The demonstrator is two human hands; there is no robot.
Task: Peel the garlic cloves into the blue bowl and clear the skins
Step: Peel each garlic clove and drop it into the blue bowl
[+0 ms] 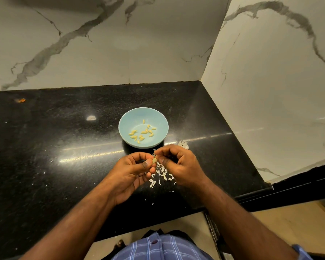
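Observation:
A light blue bowl (pixel 159 117) stands on the black counter and holds several peeled yellow garlic cloves (pixel 142 132). Just in front of it, my left hand (pixel 133 172) pinches a small garlic clove (pixel 154 161) between thumb and fingers. My right hand (pixel 178 164) meets it from the right, its thumb and forefinger pinching the skin at the clove's tip. Beneath both hands lies a scatter of white garlic skins (pixel 160 175). A larger papery piece of garlic skin (pixel 183 143) lies behind my right hand, beside the bowl.
The black granite counter (pixel 54 147) ends at marble walls behind and to the right (pixel 270 91). Its front edge runs close to my body. Small white flecks dot the counter near the hands, and an orange speck (pixel 20 100) lies far left.

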